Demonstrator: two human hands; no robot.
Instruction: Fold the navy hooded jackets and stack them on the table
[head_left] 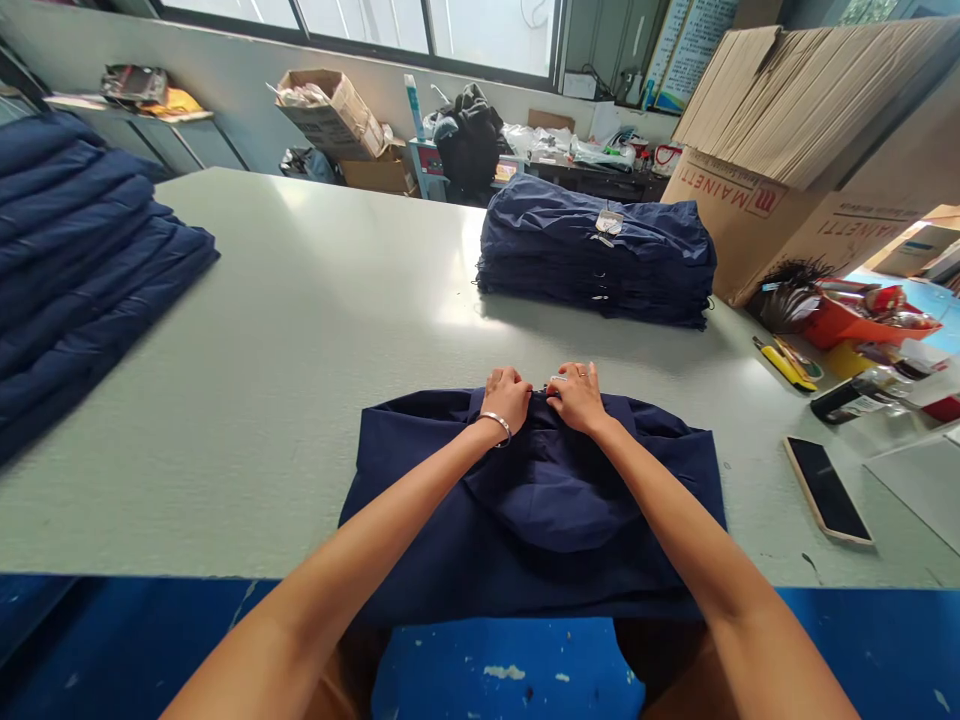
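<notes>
A navy blue hooded jacket [555, 510] lies on the pale table in front of me, its near edge hanging over the table's front edge. My left hand [508, 397], with a bangle at the wrist, is closed on the far edge of the jacket near the collar. Close beside it, my right hand [576, 398] pinches the same edge, and a ring shows on one finger. A small dark bit of the jacket's edge shows between the two hands. What the fingertips hold exactly is hidden.
A stack of folded navy garments [596, 255] stands beyond the jacket. Another navy garment pile [82, 270] is at far left. On the right are a phone [827, 490], a yellow cutter [784, 362], bottles [855, 395], an orange basket [847, 322] and a large cardboard box [750, 215].
</notes>
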